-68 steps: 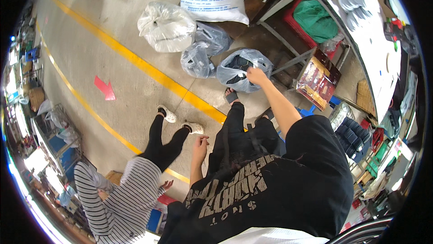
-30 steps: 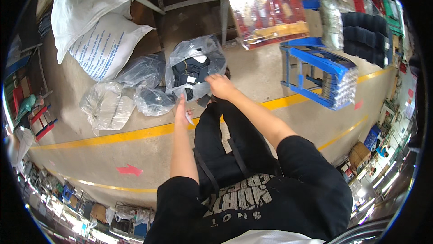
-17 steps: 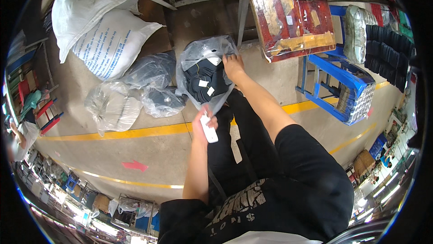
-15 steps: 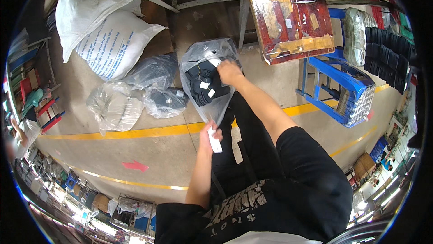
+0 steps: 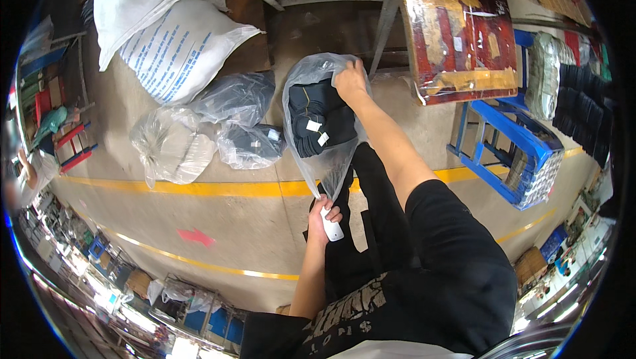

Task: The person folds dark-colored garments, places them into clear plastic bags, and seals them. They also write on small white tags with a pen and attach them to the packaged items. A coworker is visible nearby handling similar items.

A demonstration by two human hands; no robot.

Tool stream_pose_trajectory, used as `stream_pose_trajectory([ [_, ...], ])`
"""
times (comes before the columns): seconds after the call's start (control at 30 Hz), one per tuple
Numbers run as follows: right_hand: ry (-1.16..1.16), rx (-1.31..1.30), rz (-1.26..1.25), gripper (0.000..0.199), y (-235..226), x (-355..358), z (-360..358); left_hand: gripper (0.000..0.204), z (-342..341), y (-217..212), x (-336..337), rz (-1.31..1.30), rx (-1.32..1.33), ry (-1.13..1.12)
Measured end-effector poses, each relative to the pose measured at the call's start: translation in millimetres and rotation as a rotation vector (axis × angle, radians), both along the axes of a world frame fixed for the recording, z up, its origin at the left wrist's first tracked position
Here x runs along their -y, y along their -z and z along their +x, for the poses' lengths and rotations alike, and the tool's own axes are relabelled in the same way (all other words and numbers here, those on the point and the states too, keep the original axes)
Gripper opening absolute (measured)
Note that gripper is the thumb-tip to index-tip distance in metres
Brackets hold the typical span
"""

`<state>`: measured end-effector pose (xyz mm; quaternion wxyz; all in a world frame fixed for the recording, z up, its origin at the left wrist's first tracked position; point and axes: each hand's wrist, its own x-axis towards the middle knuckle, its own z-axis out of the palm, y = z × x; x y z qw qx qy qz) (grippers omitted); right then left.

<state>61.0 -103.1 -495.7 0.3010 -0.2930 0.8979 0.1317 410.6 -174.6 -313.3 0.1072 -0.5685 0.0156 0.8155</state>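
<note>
The right hand (image 5: 350,80) closed its grip on the top edge of a clear plastic bag (image 5: 322,127) filled with dark folded garments, hanging above the concrete floor (image 5: 252,220). The left hand (image 5: 324,218) held a small white device (image 5: 332,228), touching the bag's bottom tip.

A plastic bag (image 5: 317,123) hangs between the hands: the right hand (image 5: 350,81) grips its top edge and the left hand (image 5: 324,218), below it, pinches its lower tip. Folded garments (image 5: 320,118) lie stacked inside the bag. To its left three smaller bags (image 5: 222,127) lie on the floor (image 5: 218,226) before two big sacks (image 5: 173,34), and to its right stand a table (image 5: 460,31) and a stool (image 5: 510,153).
</note>
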Motion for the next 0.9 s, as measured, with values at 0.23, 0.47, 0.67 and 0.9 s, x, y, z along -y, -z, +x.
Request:
stream_pose_trajectory([
  [0.23, 0.684, 0.235, -0.673, 0.032, 39.1, 66.5, 24.7, 0.006, 0.6, 5.2, -0.6, 0.063, -0.090, -0.141],
  [0.47, 1.461, 0.793, -1.157, 0.038, 58.6, 89.2, 16.1, 0.011, -3.9, 4.6, -4.6, 0.055, -0.076, -0.162],
  [0.67, 1.100, 0.967, -0.698, 0.083, 1.6, 62.6, -9.1, 0.018, -7.2, -1.3, -26.7, -0.030, 0.026, -0.218],
  [0.9, 0.962, 0.468, -0.704, 0.073, 50.3, 75.9, -4.4, 0.024, -24.9, -7.6, -25.9, -0.093, 0.068, -0.107],
])
